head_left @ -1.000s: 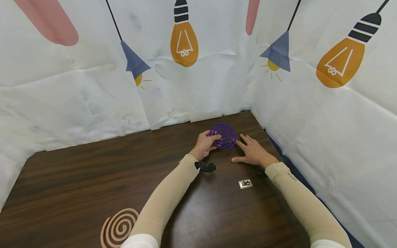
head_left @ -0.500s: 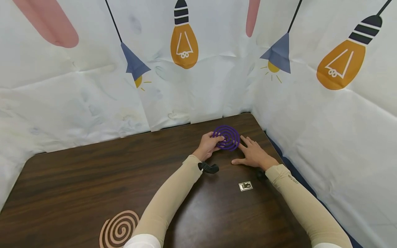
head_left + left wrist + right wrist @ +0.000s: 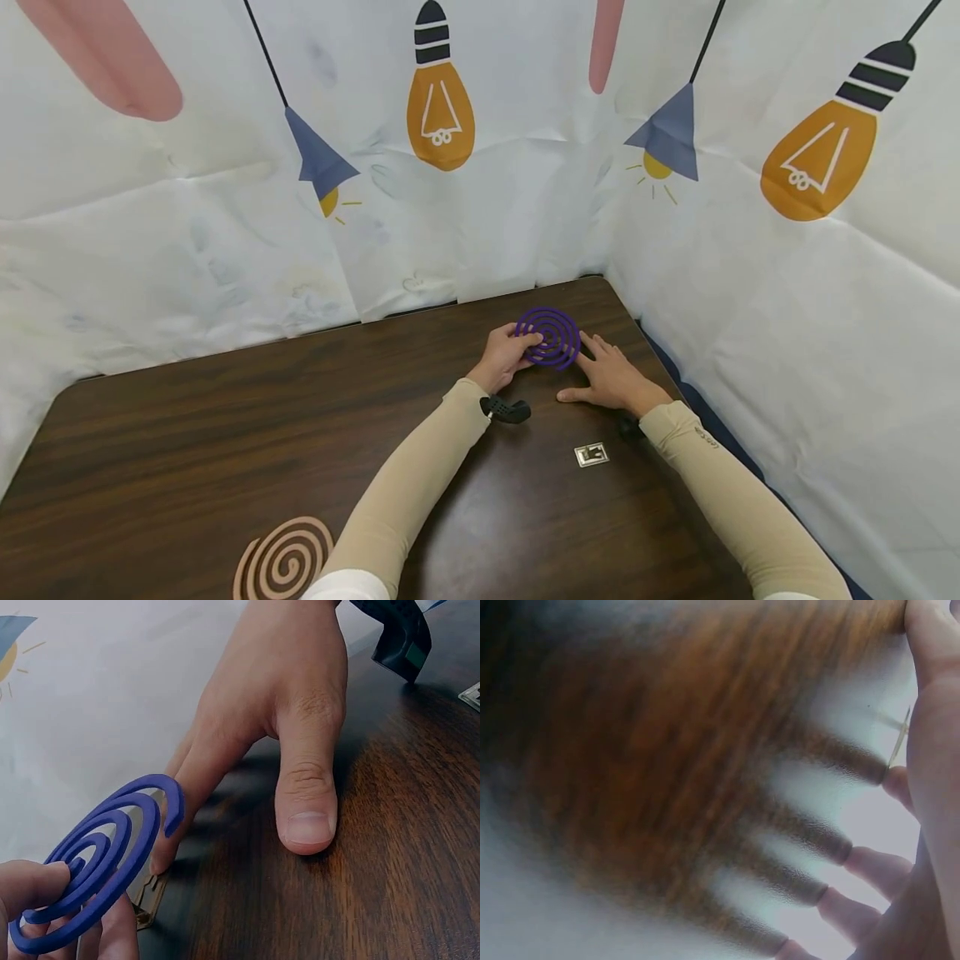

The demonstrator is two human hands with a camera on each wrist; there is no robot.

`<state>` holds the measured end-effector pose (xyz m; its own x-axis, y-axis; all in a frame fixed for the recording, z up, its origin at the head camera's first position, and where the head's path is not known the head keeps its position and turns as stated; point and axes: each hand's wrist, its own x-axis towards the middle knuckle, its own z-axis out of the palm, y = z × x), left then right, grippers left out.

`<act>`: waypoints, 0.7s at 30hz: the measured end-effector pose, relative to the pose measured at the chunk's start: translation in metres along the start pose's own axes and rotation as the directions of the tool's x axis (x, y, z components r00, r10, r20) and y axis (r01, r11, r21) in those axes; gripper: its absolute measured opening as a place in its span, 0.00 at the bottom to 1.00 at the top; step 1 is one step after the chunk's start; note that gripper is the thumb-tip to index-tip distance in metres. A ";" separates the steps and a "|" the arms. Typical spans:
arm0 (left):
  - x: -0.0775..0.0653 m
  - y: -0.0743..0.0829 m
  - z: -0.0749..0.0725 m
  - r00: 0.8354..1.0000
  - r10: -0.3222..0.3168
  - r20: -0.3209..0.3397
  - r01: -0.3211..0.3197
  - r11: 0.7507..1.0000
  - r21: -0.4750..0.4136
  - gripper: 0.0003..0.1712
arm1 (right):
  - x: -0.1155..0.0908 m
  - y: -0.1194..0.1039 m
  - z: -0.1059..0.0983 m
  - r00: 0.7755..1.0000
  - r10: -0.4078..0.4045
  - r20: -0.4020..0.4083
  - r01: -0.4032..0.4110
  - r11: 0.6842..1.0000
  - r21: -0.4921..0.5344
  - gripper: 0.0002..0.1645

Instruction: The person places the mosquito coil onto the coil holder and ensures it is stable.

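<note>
In the head view, my left hand (image 3: 504, 357) pinches a purple spiral disc (image 3: 566, 337) between the thumb and the fingers. The left wrist view shows the spiral (image 3: 112, 885) tilted and raised off the table, its coils spaced apart. My right hand (image 3: 617, 379) is beside it, fingers spread, with fingertips down at the wooden table. One of its fingertips is close to a small brass-coloured piece (image 3: 150, 900), partly hidden behind the spiral and the left fingers. Whether that fingertip touches the piece, I cannot tell. The right wrist view shows the right fingers (image 3: 877, 870) straight and apart.
A tan spiral (image 3: 285, 560) lies at the near left of the brown table (image 3: 225, 433), partly hidden by the left sleeve. A small metal plate (image 3: 592, 454) sits near the right forearm. White printed sheets (image 3: 225, 242) stand behind and to the right of the table.
The left hand has moved slightly right with the purple spiral, closer to the right hand. The right hand has stayed nearly in place. The head view has tilted a little.
</note>
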<state>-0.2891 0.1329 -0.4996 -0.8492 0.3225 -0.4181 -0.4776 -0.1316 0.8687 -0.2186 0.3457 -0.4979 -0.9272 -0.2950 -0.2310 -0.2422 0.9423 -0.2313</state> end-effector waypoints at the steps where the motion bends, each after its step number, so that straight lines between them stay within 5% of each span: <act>1: 0.000 0.000 0.000 1.000 0.001 0.000 -0.001 1.000 0.004 0.24 | 0.000 0.000 0.000 1.000 0.001 -0.002 -0.001 1.000 0.001 0.60; 21: 0.005 -0.006 0.006 1.000 0.013 -0.016 -0.013 1.000 0.001 0.24 | 0.001 -0.001 0.002 1.000 0.001 -0.006 -0.001 1.000 -0.013 0.60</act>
<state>-0.2898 0.1406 -0.5052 -0.8591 0.3055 -0.4107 -0.4660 -0.1348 0.8744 -0.2186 0.3443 -0.4993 -0.9292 -0.2927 -0.2257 -0.2446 0.9447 -0.2184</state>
